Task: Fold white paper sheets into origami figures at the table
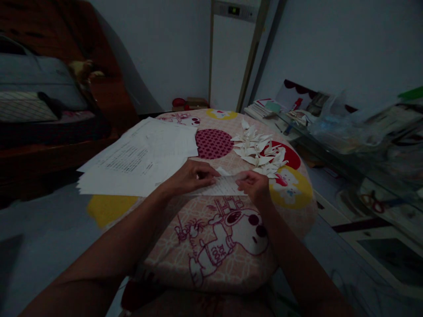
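Paper (224, 188) held at both ends on the cloth-covered surface (198, 246)

Paper lies near the middle of the surface, a small pale piece stretched between the two hands. The left hand (193, 176) sits knuckles up with its fingers curled down over the paper's left end. The right hand (254, 185) is closed round the right end, fingertips bunched on the edge. Both hands are nearly shut on it. The light is too dim to tell whether either thumb is tucked beneath.

This looks like a fold being set. To do it well, I would judge that the left fingers should keep the paper pinned to the surface so it cannot skid on the soft cloth. The right fingertips should line the edges up before any pressure goes on. Then run the crease outward from its middle, firmly and once. The padded cloth gives little backing, so a hard press with a nail would sharpen the line.

Just beyond the right hand, a heap of folded white pieces (261, 154) is spread over the cloth. Beyond the left hand lies a loose stack of sheets (142, 158), some printed, overhanging the surface's far left edge. A cluttered shelf (350, 132) runs along the right.
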Available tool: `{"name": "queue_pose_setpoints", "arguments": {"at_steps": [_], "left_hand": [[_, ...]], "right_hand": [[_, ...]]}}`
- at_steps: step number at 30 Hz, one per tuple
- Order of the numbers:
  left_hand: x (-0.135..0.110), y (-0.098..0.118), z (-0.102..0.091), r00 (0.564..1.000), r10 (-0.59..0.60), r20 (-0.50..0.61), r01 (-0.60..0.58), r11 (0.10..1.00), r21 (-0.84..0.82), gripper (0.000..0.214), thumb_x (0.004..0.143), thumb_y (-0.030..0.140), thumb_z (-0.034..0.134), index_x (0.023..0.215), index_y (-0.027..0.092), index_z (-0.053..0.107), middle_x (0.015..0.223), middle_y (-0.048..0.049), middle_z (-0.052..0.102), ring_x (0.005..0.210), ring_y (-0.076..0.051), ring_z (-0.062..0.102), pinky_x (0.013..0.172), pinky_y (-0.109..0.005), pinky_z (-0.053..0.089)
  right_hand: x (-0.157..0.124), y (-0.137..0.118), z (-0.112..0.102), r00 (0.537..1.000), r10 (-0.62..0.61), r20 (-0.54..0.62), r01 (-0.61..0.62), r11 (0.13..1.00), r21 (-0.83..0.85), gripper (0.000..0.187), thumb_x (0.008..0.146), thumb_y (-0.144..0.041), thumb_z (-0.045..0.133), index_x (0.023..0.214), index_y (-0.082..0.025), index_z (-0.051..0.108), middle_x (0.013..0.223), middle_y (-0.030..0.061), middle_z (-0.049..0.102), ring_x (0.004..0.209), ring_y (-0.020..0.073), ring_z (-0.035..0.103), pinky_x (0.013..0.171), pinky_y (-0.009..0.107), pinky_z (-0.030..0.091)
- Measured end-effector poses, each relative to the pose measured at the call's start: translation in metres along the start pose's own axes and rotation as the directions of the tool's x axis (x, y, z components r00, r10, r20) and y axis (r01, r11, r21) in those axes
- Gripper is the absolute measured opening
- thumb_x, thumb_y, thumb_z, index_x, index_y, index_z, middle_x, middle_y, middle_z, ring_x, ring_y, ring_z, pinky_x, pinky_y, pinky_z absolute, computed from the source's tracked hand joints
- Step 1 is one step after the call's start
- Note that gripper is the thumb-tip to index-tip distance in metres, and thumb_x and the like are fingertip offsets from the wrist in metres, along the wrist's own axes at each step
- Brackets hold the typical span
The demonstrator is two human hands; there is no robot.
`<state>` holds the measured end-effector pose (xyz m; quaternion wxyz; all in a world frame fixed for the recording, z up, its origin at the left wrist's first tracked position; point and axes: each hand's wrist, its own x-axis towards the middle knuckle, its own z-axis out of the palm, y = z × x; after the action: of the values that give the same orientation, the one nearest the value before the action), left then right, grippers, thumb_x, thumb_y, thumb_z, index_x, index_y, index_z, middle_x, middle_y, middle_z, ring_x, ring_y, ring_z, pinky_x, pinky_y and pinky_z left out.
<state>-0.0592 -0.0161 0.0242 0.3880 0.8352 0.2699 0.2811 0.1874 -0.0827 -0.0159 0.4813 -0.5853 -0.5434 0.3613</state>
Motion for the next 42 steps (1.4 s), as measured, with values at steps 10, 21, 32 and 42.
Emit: {"name": "queue_pose_setpoints", "arguments": {"at_steps": [10, 21, 32, 42], "left_hand": [[-0.018, 0.004, -0.03, 0.99, 0.136, 0.047, -0.143, 0.967, 0.21, 0.058, 0.095, 0.044, 0.054, 0.151, 0.027, 0.047, 0.154, -0.0097, 0.049, 0.143, -0.027, 0.044, 0.117, -0.044, 0.038], [-0.024, 0.005, 0.04, 0.941, 0.173, 0.291, -0.307, 0.797, 0.52, 0.127, 0.072, 0.029, 0.084, 0.163, 0.024, -0.004, 0.17, -0.0192, -0.007, 0.156, -0.041, 0.001, 0.125, -0.059, 0.012], [-0.008, 0.006, 0.019, 0.889, 0.299, 0.346, -0.433, 0.794, 0.426, 0.026, 0.086, 0.017, 0.065, 0.111, 0.021, 0.07, 0.123, -0.0118, 0.069, 0.121, -0.026, 0.062, 0.122, -0.055, 0.028], [-0.019, -0.048, -0.008, 0.988, -0.137, -0.076, 0.152, 0.732, 0.664, 0.07, 0.089, 0.029, 0.06, 0.155, 0.02, 0.038, 0.158, -0.0173, 0.043, 0.147, -0.037, 0.037, 0.12, -0.056, 0.029]], "right_hand": [[-0.02, -0.014, -0.027, 0.981, -0.138, 0.133, 0.092, 0.949, 0.303, 0.027, 0.064, -0.045, 0.085, 0.064, -0.023, 0.071, 0.09, 0.0077, 0.078, 0.088, 0.0235, 0.07, 0.08, 0.038, 0.056], [-0.029, 0.015, -0.039, 0.965, 0.117, 0.233, -0.202, 0.902, 0.382, 0.021, 0.06, -0.032, 0.086, 0.067, -0.021, 0.07, 0.096, 0.0062, 0.078, 0.078, 0.0203, 0.071, 0.067, 0.031, 0.055], [0.002, 0.016, -0.019, 0.966, 0.012, 0.257, -0.098, 0.94, 0.325, 0.015, 0.061, -0.028, 0.073, 0.071, -0.019, 0.066, 0.101, 0.0094, 0.078, 0.091, 0.022, 0.07, 0.082, 0.034, 0.053], [0.001, 0.027, -0.025, 0.97, 0.066, 0.235, -0.134, 0.949, 0.287, 0.012, 0.059, -0.025, 0.07, 0.069, -0.019, 0.067, 0.093, 0.0088, 0.079, 0.083, 0.021, 0.069, 0.072, 0.03, 0.051]]}}
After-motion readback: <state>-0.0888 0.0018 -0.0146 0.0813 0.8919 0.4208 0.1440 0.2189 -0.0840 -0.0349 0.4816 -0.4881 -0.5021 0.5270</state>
